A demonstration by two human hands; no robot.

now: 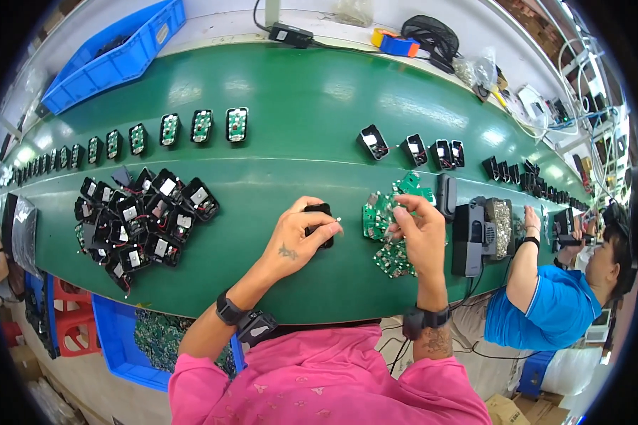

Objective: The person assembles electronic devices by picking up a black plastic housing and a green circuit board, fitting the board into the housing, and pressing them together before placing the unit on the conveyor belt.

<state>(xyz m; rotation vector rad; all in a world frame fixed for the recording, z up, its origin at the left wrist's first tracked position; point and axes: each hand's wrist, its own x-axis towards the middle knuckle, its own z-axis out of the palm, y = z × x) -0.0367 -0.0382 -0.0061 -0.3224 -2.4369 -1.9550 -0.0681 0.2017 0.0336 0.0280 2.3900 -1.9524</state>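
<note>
My left hand [290, 237] is closed around a small black plastic housing [319, 210], held just above the green table; its thumb lies across the open side, where a small pale bit shows. To the right, my right hand [424, 230] hovers over a loose pile of green circuit boards [395, 261]. Its thumb and fingers are pinched together at the boards, and what lies between the fingertips is too small to make out. A heap of black housings [166, 185] with white parts and wires inside sits left of my left hand.
Housings with green boards [237, 125] form a row at the far left. Other black housings [373, 142] line the far right. A black device [468, 241] and a box of small metal parts [500, 225] stand right of the boards. Nearby sits a person in blue [546, 308].
</note>
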